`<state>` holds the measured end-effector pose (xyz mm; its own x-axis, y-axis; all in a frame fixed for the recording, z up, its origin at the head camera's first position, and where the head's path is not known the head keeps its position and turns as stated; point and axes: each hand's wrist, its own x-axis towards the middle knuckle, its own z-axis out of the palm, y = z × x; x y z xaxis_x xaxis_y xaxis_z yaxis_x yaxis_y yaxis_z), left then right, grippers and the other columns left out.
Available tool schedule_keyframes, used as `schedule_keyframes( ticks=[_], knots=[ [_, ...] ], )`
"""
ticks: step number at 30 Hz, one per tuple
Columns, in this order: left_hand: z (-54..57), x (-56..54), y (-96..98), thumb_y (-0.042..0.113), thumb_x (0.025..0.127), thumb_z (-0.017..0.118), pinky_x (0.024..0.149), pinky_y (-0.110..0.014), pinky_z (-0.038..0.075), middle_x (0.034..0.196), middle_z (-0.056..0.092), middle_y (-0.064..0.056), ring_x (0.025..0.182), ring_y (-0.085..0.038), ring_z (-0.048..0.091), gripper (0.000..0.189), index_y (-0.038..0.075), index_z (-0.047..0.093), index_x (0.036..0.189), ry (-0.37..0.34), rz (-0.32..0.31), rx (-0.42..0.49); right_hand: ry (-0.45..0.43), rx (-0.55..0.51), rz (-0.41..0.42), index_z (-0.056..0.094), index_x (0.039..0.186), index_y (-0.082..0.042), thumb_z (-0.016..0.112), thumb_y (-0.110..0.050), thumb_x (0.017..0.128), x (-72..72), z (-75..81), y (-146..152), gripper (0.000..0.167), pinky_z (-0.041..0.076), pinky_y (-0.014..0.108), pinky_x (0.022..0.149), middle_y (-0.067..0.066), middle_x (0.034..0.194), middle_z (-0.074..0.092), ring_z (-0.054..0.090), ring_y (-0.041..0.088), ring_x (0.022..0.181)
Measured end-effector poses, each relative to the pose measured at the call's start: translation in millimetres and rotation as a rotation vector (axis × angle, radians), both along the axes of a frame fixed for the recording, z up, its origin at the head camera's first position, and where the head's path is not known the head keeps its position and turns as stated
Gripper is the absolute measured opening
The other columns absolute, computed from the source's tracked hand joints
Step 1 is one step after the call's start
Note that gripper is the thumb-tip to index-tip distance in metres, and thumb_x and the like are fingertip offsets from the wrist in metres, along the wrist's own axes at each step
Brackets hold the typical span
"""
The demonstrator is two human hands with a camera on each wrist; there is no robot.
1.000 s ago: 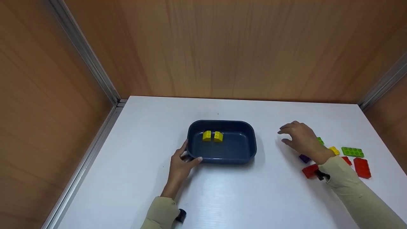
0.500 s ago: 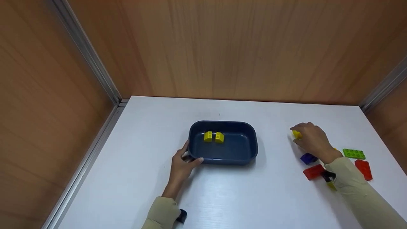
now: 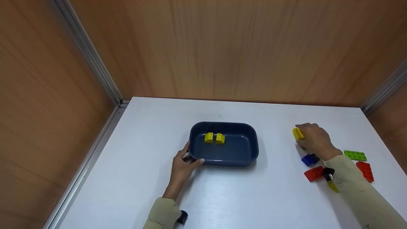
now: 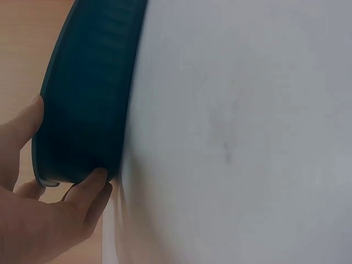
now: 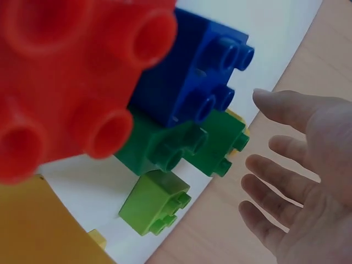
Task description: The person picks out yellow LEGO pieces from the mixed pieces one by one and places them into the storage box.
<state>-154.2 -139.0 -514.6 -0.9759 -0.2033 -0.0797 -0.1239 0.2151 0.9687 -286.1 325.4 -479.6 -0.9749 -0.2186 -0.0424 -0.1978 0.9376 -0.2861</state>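
Observation:
My left hand [image 3: 182, 168] grips the lower left corner of a dark blue rectangular container [image 3: 227, 161], thumb at the near rim. In the left wrist view, its fingers curve round the end of the container [image 4: 88, 93]. Two small yellow toy bricks, a left one [image 3: 209, 137] and a right one [image 3: 220, 139], lie inside. My right hand [image 3: 314, 139] reaches over a yellow brick [image 3: 298, 134] at the right of the table. In the right wrist view, the right hand [image 5: 308, 170] has its fingers spread, a gap from the green bricks [image 5: 214, 143].
Near the right wrist lie a blue brick [image 3: 309, 159], a red brick [image 3: 314, 173] and a yellow brick [image 3: 333, 186]. Farther right are a green brick [image 3: 355, 155] and another red brick [image 3: 365, 171]. Wooden panels [image 3: 238, 51] enclose the white table [image 3: 152, 127].
My right hand has shifted right from beside the bricks to the upper yellow brick, which shows more than half a second ago. The left hand and container hold their place.

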Motion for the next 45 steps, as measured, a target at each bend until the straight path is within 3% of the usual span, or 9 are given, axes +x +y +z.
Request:
schedule_keyframes(
  ticks=[7,20,33,45],
  knots=[
    [-1.1,0.3,-0.4,0.012,0.089,0.086,0.11,-0.045,0.053,0.157,0.047,-0.023,0.134,-0.042,0.056,0.088,0.016,0.042,0.164,-0.005,0.0,0.003,-0.049,-0.024,-0.017,0.048,0.153,0.006,0.077,-0.009,0.094,-3.8,-3.5,2.5,0.067,0.047,0.073,0.104,0.036,0.135,0.056,0.055,0.055,0.118],
    [-1.5,-0.9,-0.2,0.013,0.088,0.087,0.11,-0.045,0.053,0.158,0.048,-0.02,0.134,-0.04,0.056,0.087,0.019,0.043,0.163,-0.027,0.014,-0.002,-0.149,-0.014,-0.064,0.041,0.158,0.002,0.075,-0.013,0.097,-12.7,-8.1,4.2,0.072,0.041,0.076,0.107,0.037,0.143,0.048,0.049,0.059,0.127],
    [-0.4,-1.5,-1.3,0.011,0.088,0.086,0.11,-0.044,0.053,0.154,0.05,-0.022,0.132,-0.04,0.057,0.088,0.015,0.041,0.164,0.01,-0.013,-0.007,-0.089,0.047,-0.005,0.05,0.15,0.008,0.074,-0.014,0.097,-17.3,-7.8,8.2,0.062,0.049,0.071,0.099,0.037,0.13,0.059,0.056,0.054,0.113],
    [1.1,-3.1,1.5,0.013,0.089,0.086,0.11,-0.043,0.053,0.154,0.051,-0.018,0.132,-0.037,0.058,0.088,0.021,0.042,0.164,-0.031,0.008,-0.017,-0.127,0.024,-0.045,0.048,0.153,0.004,0.076,-0.015,0.096,-13.0,5.1,3.0,0.066,0.046,0.074,0.104,0.036,0.134,0.054,0.052,0.055,0.118]
  ],
)
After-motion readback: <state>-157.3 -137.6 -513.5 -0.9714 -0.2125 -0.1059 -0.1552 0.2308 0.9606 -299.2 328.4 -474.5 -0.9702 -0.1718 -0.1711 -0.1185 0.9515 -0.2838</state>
